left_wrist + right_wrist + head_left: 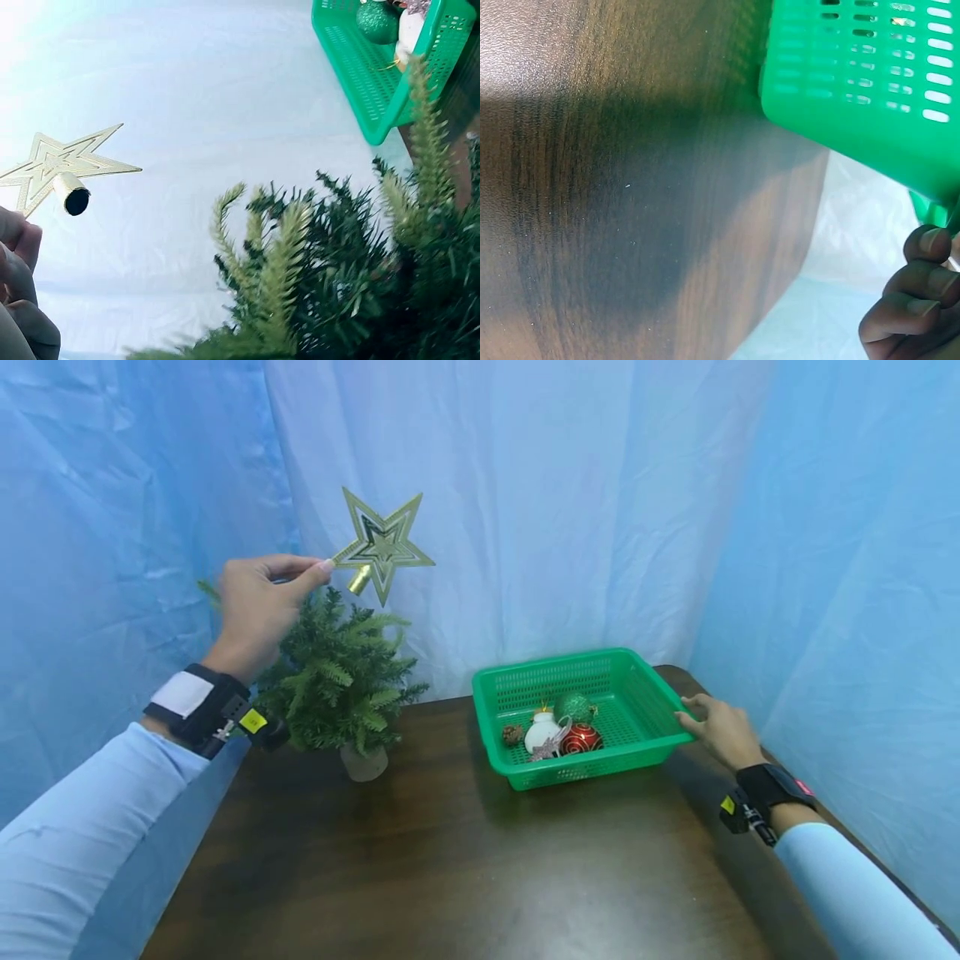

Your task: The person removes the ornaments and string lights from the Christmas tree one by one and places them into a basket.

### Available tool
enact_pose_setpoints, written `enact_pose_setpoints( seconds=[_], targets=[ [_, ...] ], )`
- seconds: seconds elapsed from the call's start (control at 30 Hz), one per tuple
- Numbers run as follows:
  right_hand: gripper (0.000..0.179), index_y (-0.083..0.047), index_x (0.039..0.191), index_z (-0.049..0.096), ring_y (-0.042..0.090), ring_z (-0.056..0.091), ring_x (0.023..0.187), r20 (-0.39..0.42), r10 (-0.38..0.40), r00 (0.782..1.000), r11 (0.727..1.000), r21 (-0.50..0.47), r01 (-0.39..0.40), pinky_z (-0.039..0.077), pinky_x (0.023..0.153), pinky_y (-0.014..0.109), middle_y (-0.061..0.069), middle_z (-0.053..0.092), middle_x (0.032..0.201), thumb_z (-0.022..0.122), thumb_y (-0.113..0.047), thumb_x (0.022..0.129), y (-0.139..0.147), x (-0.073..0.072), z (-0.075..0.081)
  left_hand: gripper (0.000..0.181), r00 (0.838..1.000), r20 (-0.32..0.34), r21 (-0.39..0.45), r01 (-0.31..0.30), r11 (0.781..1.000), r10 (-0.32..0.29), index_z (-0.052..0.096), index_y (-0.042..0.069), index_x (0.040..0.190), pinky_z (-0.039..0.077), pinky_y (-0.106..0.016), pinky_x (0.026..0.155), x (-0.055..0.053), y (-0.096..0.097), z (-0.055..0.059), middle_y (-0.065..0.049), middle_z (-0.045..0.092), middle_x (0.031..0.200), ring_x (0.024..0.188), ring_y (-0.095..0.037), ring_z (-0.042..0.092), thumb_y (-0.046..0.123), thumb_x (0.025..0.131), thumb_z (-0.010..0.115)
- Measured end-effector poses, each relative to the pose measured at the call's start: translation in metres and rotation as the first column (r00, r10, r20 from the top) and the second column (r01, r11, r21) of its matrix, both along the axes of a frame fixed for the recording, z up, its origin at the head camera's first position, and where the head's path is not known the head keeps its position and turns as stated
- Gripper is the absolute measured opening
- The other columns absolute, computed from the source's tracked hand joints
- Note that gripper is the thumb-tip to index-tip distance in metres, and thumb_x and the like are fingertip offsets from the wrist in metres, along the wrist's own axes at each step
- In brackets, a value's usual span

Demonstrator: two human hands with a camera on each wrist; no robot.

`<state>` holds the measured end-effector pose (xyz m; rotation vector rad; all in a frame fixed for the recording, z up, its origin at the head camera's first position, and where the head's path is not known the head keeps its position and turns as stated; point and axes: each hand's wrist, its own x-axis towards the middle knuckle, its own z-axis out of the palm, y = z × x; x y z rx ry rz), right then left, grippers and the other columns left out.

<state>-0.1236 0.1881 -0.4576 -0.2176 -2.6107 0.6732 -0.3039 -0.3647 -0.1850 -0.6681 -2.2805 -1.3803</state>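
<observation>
A gold star tree topper (383, 548) is pinched at one point by my left hand (261, 602), held above the small artificial Christmas tree (337, 668). In the left wrist view the star's hollow socket (76, 199) tilts downward, apart from the branches. My right hand (720, 731) grips the right rim of a green plastic basket (495, 752). Inside the basket lie a red ball ornament (581, 739), a green glitter ball (574, 708), a white ornament (542, 732), a pinecone (512, 735) and a pinkish glittery ornament (550, 747).
The tree's pale base (365, 763) stands on the left of the dark wooden table (465, 868). Light blue cloth (555, 510) hangs behind and along both sides. The basket sits near the table's back right.
</observation>
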Motion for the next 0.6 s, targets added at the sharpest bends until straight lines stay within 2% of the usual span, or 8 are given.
enact_pose_setpoints(
  seconds=[0.1,0.27,0.4,0.6],
  targets=[
    [0.045,0.004,0.139,0.059,0.013,0.021,0.043,-0.007,-0.001,1.0,1.0,-0.002,0.001,0.025,0.044,0.031,0.01,0.065,0.072,0.062,-0.027,0.105,-0.001,-0.002,0.0,0.04,1.0,-0.003,-0.006,0.015,1.0,-0.015,0.077,0.011,0.119,0.038,-0.026,0.063,0.002,0.002,-0.004,0.001,0.074,0.113,0.099,-0.009,0.061,0.042,0.094,0.076],
    [0.043,0.005,0.138,0.059,0.013,0.02,0.043,-0.034,0.006,0.999,1.0,0.006,-0.006,0.025,0.044,0.031,0.027,0.071,0.103,0.062,-0.025,0.105,-0.003,-0.004,0.003,0.042,1.0,-0.001,-0.024,-0.002,1.0,0.002,0.077,0.012,0.12,0.039,-0.028,0.066,0.004,0.005,-0.007,-0.001,0.075,0.114,0.098,-0.01,0.061,0.045,0.094,0.075],
    [0.043,0.005,0.138,0.059,0.012,0.018,0.043,-0.041,0.011,0.999,1.0,0.009,-0.011,0.025,0.043,0.031,0.029,0.07,0.11,0.063,-0.023,0.105,-0.005,-0.006,0.006,0.042,1.0,0.019,-0.04,-0.012,0.999,0.013,0.077,0.012,0.12,0.041,-0.027,0.071,0.004,0.007,-0.008,-0.003,0.075,0.115,0.1,-0.01,0.062,0.044,0.094,0.075],
    [0.044,0.006,0.137,0.059,0.012,0.018,0.043,-0.032,0.005,0.999,1.0,0.01,-0.005,0.024,0.044,0.032,0.017,0.068,0.076,0.063,-0.023,0.105,-0.007,-0.006,0.009,0.043,0.998,0.051,-0.087,-0.025,0.996,0.029,0.078,0.012,0.119,0.044,-0.028,0.076,0.004,0.011,-0.016,-0.004,0.074,0.119,0.107,-0.014,0.061,0.047,0.094,0.074]
  ],
)
